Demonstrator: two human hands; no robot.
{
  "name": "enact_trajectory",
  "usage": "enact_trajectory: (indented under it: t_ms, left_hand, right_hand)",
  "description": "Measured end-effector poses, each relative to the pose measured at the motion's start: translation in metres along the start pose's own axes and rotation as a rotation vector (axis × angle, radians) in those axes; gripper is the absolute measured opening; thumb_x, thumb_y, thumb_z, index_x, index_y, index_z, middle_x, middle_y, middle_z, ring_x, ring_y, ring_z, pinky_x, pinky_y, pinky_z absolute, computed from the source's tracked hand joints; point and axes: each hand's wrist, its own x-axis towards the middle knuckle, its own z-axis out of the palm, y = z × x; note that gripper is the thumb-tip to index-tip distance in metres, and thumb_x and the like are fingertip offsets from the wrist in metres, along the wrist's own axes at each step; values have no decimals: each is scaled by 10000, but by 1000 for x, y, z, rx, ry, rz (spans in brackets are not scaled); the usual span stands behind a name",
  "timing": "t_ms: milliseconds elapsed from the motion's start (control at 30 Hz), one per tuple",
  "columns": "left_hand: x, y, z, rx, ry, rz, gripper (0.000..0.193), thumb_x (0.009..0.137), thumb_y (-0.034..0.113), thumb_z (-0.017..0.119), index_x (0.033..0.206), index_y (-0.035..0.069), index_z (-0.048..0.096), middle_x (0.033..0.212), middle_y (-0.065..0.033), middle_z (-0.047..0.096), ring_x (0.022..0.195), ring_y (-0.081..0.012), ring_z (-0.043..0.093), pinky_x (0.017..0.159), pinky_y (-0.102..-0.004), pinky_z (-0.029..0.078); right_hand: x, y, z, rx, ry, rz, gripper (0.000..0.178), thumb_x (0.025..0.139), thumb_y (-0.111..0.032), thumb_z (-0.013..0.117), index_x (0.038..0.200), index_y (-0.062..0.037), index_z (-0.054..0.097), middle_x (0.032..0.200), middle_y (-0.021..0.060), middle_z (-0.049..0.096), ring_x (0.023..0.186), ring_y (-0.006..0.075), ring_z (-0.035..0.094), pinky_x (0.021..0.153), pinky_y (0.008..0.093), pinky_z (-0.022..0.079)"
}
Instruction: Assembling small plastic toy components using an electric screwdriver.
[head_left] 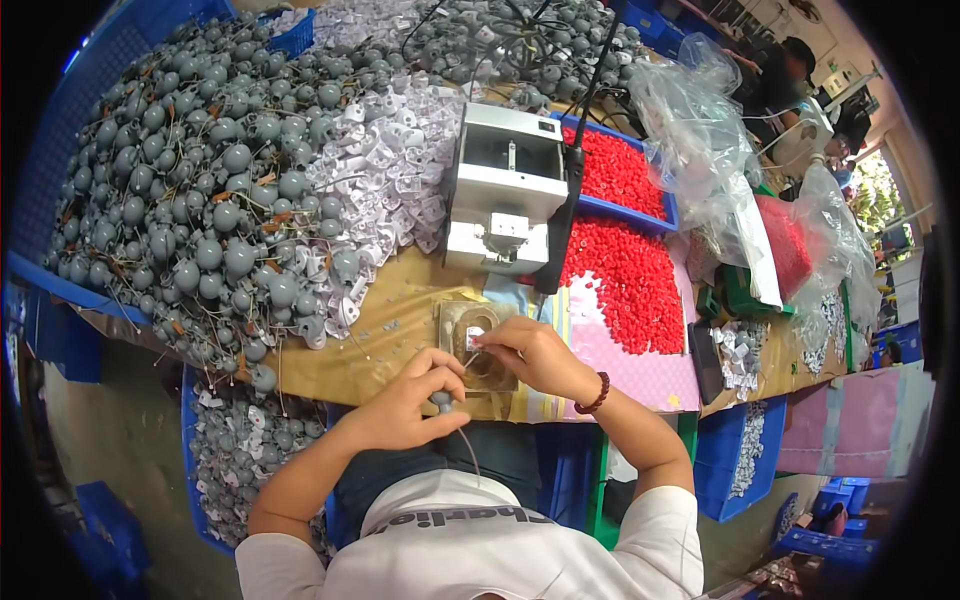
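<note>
My left hand (410,402) is closed round a small grey ball-shaped part (441,399) with a thin cable (470,450) hanging down from it toward my shirt. Just in front of it, my right hand (540,358) has thumb and forefinger pinched together at a small white piece (474,338), with a bit of red at the fingertips. Both hands meet over a brownish block-like fixture (452,318) with a rounded hollow, at the table's near edge. The fingers partly cover the fixture and the piece. A dark red bead bracelet (594,393) is on my right wrist.
Grey ball parts with cables (200,190) are heaped at left beside white plastic pieces (385,150). A white-and-grey machine (507,185) stands beyond my hands. Red caps (625,285) lie at right, more in a blue tray (650,222). Clear plastic bags (695,130) stand farther right.
</note>
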Motion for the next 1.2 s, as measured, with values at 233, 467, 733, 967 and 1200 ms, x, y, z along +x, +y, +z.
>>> enact_trajectory:
  t_ms: [233,467,733,967,1200]
  left_hand:
    - [10,-16,19,339,184,55,251,854,203,765,1024,57,651,1121,-122,558,1083,-333,555,928,-414,484]
    - [16,-25,22,369,110,77,273,841,247,800,996,69,665,1088,-106,571,1033,-324,565,903,-412,489]
    - [23,-30,29,575,283,7,246,822,129,745,1040,69,649,1114,-111,582,1043,-330,567,878,-424,488]
    - [35,-28,48,954,349,60,452,827,104,645,1276,69,607,1269,-130,596,1186,-320,546,969,-479,434]
    - [32,-38,57,1051,316,91,464,855,125,624,1312,50,597,1304,-137,601,1214,-321,544,1000,-530,399]
  right_hand:
    - [8,10,15,-261,82,-193,334,729,4,711,1061,-38,696,960,99,650,894,307,618,797,400,521]
    - [2,11,10,-411,-50,-240,331,784,-95,668,1110,-41,688,1011,93,624,911,273,598,800,383,482]
    - [-7,0,12,-632,-127,-266,380,827,-159,628,1180,-21,662,981,53,579,880,204,569,740,351,445]
    - [-9,-1,-1,-669,-207,-172,412,831,-157,636,1239,-121,673,1034,59,591,911,214,582,737,363,490]
    - [-31,20,-23,-197,-191,133,455,832,3,674,1277,-94,666,1144,123,625,994,287,641,787,363,569]
